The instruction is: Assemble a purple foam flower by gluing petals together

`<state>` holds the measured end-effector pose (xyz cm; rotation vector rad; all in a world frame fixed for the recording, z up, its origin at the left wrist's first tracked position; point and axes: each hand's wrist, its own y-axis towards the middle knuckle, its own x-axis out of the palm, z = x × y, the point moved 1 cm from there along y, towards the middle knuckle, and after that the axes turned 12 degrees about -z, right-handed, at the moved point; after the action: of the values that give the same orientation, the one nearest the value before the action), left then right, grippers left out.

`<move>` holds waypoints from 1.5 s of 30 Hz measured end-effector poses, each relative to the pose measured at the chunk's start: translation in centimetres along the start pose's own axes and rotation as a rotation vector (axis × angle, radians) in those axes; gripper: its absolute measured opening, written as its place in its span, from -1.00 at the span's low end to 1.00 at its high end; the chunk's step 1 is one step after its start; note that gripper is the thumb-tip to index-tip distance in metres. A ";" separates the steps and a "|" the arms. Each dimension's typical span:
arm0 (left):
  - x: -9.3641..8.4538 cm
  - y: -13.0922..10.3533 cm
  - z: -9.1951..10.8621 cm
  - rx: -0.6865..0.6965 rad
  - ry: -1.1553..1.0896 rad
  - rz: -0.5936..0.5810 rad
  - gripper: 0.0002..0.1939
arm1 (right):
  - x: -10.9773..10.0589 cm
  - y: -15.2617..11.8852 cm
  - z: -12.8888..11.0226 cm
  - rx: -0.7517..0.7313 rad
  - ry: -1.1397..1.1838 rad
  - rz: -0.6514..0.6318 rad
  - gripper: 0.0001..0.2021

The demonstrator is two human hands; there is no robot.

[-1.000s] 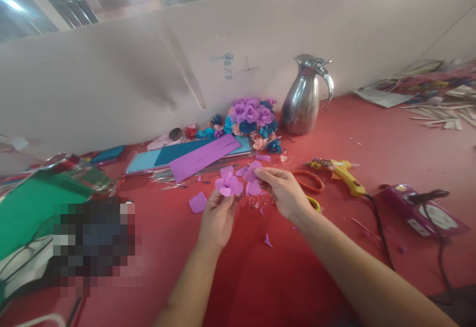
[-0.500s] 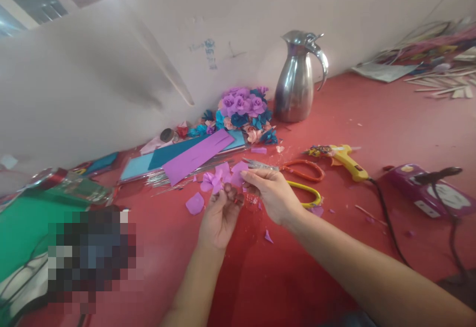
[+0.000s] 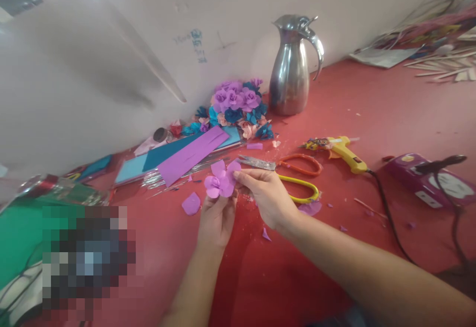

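Note:
Between my hands is a purple paper flower (image 3: pixel 220 181) with several rounded petals. My left hand (image 3: pixel 218 218) grips it from below, fingers closed and partly hidden behind the petals. My right hand (image 3: pixel 269 195) pinches the petal on the flower's right side between thumb and fingertips. A loose purple petal (image 3: pixel 191 203) lies on the red table just left of my left hand. Beyond my right hand lie scissors (image 3: pixel 299 165) with one orange and one yellow handle loop, partly covered by that hand.
A bunch of paper flowers (image 3: pixel 238 101) and a steel jug (image 3: pixel 290 69) stand by the wall. Purple paper (image 3: pixel 193 156) lies on blue sheets. At right are a yellow glue gun (image 3: pixel 344 153) with its cord and a purple power strip (image 3: pixel 427 181). Thin sticks (image 3: pixel 446 67) lie far right.
The flower has turned so its petals face up more openly, and my right hand's petal now sits against the others. The view has shifted slightly.

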<state>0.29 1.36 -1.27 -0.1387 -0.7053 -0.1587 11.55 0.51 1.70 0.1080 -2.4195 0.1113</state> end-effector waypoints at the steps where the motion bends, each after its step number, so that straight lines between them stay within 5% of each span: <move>1: 0.1 0.0 0.0 0.006 0.001 0.002 -0.77 | 0.1 -0.1 -0.1 0.000 -0.005 -0.004 -0.81; 27: -0.7 0.1 0.0 0.047 0.057 0.012 -0.74 | 0.7 -0.8 0.0 -0.012 -0.056 -0.154 -0.79; 45: -1.0 -0.2 0.1 0.049 0.080 -0.023 -0.75 | 0.7 -1.0 0.1 -0.062 -0.159 -0.098 -0.79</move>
<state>-0.57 1.30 -1.84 -0.0763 -0.6310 -0.1682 11.05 -0.56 2.13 0.2137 -2.5682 -0.0182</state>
